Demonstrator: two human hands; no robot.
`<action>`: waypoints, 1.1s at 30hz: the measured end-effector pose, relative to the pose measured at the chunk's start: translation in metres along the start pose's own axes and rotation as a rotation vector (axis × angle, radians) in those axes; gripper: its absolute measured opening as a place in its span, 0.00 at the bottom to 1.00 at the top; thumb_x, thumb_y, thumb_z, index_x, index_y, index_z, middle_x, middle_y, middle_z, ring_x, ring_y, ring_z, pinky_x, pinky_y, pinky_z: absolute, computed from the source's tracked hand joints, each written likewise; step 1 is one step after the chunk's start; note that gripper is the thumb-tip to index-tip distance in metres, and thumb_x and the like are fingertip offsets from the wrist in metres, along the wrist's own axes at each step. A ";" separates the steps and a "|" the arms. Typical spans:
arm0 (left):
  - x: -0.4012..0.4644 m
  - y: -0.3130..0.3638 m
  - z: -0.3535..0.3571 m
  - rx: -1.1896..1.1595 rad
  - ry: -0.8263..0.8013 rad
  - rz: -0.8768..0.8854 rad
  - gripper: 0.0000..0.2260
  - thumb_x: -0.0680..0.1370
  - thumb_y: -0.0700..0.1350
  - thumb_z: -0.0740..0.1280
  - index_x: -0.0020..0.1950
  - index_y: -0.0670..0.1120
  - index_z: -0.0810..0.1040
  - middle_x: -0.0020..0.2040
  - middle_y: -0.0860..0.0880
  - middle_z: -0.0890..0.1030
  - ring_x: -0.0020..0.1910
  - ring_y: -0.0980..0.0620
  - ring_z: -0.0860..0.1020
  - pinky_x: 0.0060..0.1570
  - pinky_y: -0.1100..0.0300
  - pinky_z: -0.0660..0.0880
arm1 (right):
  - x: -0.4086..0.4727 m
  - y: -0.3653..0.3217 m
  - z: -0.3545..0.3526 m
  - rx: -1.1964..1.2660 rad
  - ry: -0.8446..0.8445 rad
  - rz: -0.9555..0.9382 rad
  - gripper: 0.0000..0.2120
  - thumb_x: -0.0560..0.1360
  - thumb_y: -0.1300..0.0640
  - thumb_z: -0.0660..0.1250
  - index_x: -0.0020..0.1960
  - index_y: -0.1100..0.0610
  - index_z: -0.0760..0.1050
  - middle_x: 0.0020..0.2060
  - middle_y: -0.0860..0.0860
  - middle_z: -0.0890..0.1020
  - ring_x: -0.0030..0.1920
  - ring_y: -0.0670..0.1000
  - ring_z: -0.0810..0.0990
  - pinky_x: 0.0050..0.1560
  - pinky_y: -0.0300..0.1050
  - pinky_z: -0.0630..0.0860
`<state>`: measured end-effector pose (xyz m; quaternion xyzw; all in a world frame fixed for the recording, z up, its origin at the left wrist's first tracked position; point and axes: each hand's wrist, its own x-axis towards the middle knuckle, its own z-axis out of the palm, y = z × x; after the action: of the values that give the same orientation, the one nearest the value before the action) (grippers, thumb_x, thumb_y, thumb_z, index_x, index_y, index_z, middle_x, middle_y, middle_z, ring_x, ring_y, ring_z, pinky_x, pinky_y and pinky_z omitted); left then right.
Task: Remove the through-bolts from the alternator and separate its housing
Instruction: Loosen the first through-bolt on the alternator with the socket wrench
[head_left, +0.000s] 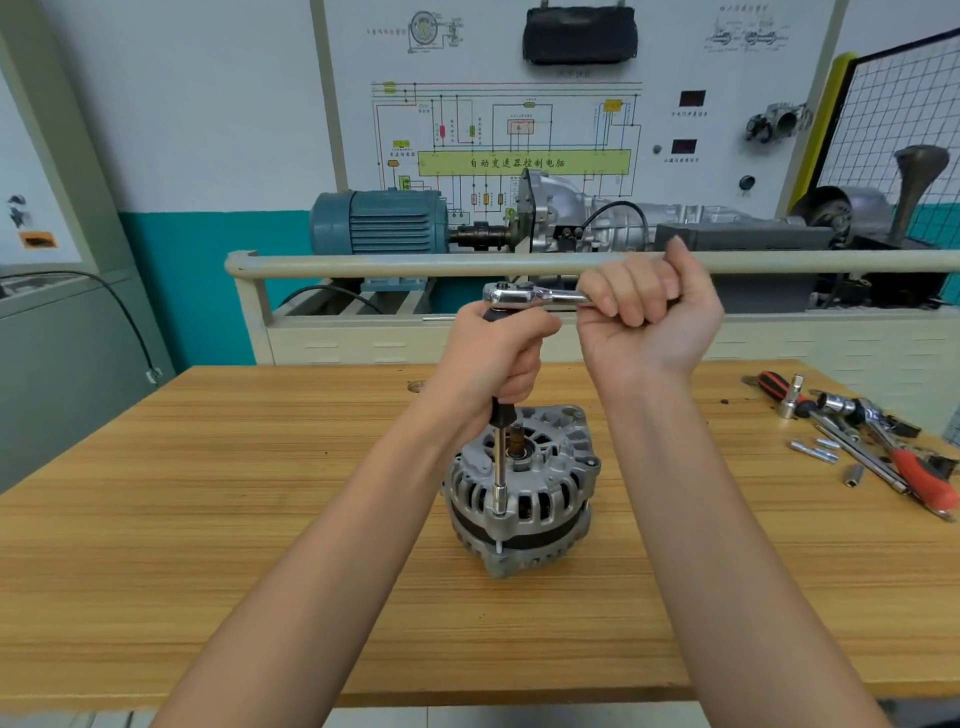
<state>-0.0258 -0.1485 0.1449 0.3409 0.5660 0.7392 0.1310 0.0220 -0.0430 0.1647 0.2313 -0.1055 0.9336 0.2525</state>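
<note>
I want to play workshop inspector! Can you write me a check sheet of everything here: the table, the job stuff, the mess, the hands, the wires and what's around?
Surface: wooden table, dark specks showing.
Job's things: alternator stands on the table, housing not yet split; ratchet drives a long extension down onto its rim.
Clutter: loose tools and small sockets at the far right.
Hands: left hand grips the extension's top; right hand grips the ratchet handle.
Cables: black cable hangs at the left cabinet.
Surroundings: blue motor, wiring-diagram board, wire-mesh guard.
</note>
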 end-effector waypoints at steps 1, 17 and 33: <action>0.000 -0.001 0.001 0.012 0.042 0.009 0.23 0.77 0.32 0.62 0.25 0.49 0.63 0.19 0.52 0.60 0.16 0.56 0.54 0.20 0.68 0.52 | -0.008 0.002 0.003 -0.087 -0.037 -0.076 0.27 0.80 0.59 0.52 0.22 0.54 0.62 0.16 0.46 0.59 0.18 0.45 0.57 0.22 0.38 0.59; -0.006 -0.002 -0.015 -0.074 -0.208 0.067 0.19 0.74 0.34 0.66 0.25 0.48 0.67 0.20 0.52 0.64 0.17 0.55 0.62 0.22 0.66 0.61 | -0.001 -0.001 0.003 -0.054 -0.050 0.068 0.23 0.76 0.59 0.55 0.21 0.54 0.61 0.15 0.47 0.59 0.17 0.46 0.57 0.22 0.37 0.58; -0.002 -0.006 0.004 0.034 0.173 0.021 0.21 0.74 0.30 0.62 0.26 0.49 0.63 0.19 0.53 0.61 0.18 0.55 0.55 0.21 0.69 0.54 | -0.049 0.038 0.016 -0.644 -0.432 -0.672 0.18 0.76 0.66 0.55 0.28 0.56 0.63 0.20 0.45 0.66 0.21 0.45 0.61 0.28 0.42 0.59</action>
<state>-0.0232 -0.1449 0.1387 0.2838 0.5842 0.7573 0.0681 0.0458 -0.1015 0.1514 0.3507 -0.3575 0.6516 0.5697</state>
